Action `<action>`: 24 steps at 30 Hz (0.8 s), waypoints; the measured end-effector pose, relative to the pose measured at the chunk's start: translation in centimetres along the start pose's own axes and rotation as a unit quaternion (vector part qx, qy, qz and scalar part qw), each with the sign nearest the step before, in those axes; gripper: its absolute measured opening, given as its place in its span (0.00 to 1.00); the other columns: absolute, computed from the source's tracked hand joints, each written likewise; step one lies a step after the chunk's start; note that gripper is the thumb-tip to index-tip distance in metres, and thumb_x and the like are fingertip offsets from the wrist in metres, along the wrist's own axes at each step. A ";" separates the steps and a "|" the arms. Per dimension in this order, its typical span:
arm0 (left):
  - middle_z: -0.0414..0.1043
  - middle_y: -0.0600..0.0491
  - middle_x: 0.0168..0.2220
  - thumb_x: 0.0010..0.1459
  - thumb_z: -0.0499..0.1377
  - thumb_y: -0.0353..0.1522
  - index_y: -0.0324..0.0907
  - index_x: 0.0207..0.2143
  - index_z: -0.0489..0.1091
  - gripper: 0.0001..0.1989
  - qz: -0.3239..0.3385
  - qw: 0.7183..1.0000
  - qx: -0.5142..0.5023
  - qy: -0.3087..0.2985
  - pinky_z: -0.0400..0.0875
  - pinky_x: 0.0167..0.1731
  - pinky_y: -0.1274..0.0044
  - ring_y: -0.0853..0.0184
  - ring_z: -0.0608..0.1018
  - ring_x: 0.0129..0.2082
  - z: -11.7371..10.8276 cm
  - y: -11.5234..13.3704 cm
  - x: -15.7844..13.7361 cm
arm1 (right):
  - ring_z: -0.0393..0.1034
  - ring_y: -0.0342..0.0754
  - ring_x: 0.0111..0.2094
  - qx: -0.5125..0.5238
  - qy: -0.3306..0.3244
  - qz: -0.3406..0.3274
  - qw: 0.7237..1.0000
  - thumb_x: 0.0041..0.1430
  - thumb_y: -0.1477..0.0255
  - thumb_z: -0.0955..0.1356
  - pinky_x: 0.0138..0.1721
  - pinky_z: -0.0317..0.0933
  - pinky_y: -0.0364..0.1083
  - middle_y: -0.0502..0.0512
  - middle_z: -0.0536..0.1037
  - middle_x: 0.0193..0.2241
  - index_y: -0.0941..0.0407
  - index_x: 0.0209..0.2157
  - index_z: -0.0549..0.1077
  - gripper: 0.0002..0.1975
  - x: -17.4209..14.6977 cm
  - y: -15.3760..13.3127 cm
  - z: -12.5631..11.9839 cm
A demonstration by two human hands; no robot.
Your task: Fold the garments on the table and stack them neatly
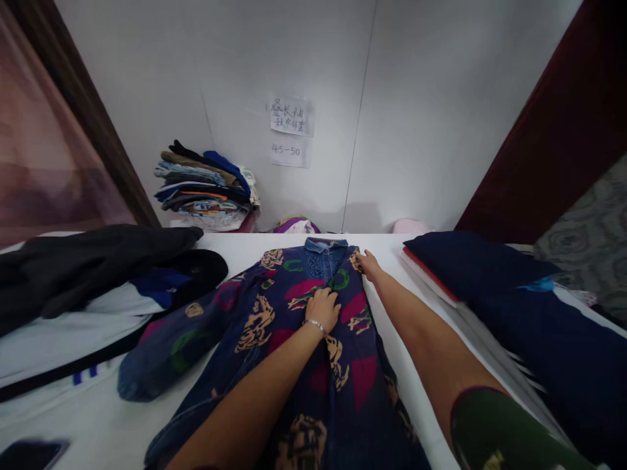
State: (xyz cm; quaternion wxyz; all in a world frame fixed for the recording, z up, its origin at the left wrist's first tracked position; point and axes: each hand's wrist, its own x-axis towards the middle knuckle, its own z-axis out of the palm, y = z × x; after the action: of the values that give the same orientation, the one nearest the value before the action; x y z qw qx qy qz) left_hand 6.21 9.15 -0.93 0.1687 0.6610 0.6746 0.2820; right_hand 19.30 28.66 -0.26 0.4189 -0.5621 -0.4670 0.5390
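Note:
A dark blue long-sleeved shirt point(274, 326) with a denim collar and beige, green and magenta prints lies spread front up, collar away from me. My left hand point(323, 310), a bracelet on its wrist, rests at the middle of the chest with its fingers bent onto the fabric by the front opening. At the right shoulder seam, my right hand point(368, 265) grips the cloth between thumb and fingers. The left sleeve stretches out toward the lower left; the right sleeve does not show.
On the white table point(392, 313), dark and white garments point(98, 287) are heaped at left, navy clothes point(533, 320) at right. A folded clothes stack point(206, 186) stands behind, near the wall. Paper signs point(290, 127) hang there. A phone-like dark object point(32, 455) lies lower left.

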 end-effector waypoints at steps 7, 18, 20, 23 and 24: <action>0.65 0.49 0.58 0.60 0.52 0.35 0.44 0.53 0.67 0.18 0.009 0.992 0.120 0.051 0.60 0.54 0.65 0.59 0.64 0.58 1.6 -1.3 -1.3 | 0.71 0.42 0.23 -0.002 -0.058 -0.023 0.998 0.52 0.72 0.70 0.24 0.67 0.41 0.51 0.77 0.28 0.55 0.64 0.47 0.42 3.4 1.0 2.2; 0.67 0.49 0.56 0.61 0.51 0.38 0.44 0.53 0.68 0.19 0.003 0.991 0.116 0.061 0.61 0.53 0.63 0.58 0.66 0.56 1.3 -1.1 -1.4 | 0.73 0.48 0.34 -0.202 0.004 -0.095 0.975 0.43 0.78 0.72 0.33 0.65 0.41 0.54 0.78 0.36 0.54 0.52 0.68 0.31 5.6 0.9 2.4; 0.68 0.48 0.55 0.63 0.49 0.39 0.44 0.52 0.68 0.19 -0.014 0.993 0.095 0.072 0.62 0.52 0.64 0.58 0.67 0.55 1.0 -1.4 -1.0 | 0.73 0.47 0.33 -0.227 0.015 -0.102 0.969 0.44 0.77 0.72 0.32 0.64 0.41 0.55 0.78 0.36 0.55 0.54 0.66 0.32 5.3 1.1 2.1; 0.69 0.46 0.55 0.64 0.46 0.36 0.40 0.52 0.68 0.20 -0.050 0.993 0.062 0.092 0.62 0.53 0.67 0.60 0.68 0.54 0.4 -2.1 -0.1 | 0.72 0.46 0.31 -0.240 0.033 -0.111 0.964 0.50 0.72 0.70 0.30 0.64 0.42 0.56 0.77 0.37 0.57 0.58 0.62 0.32 4.7 1.6 1.7; 0.69 0.45 0.54 0.64 0.46 0.35 0.39 0.53 0.67 0.20 -0.057 0.993 0.053 0.093 0.62 0.54 0.68 0.60 0.69 0.54 0.3 -2.4 0.2 | 0.72 0.45 0.30 -0.238 0.037 -0.116 0.964 0.51 0.72 0.70 0.30 0.64 0.41 0.56 0.77 0.38 0.57 0.58 0.61 0.32 4.6 1.7 1.6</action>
State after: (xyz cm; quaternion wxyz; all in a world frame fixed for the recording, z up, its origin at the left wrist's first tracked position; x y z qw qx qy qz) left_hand 4.50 9.50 -2.57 0.0857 0.6005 0.7378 0.2961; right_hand 17.75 32.70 -3.00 0.3496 -0.6072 -0.6279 0.3388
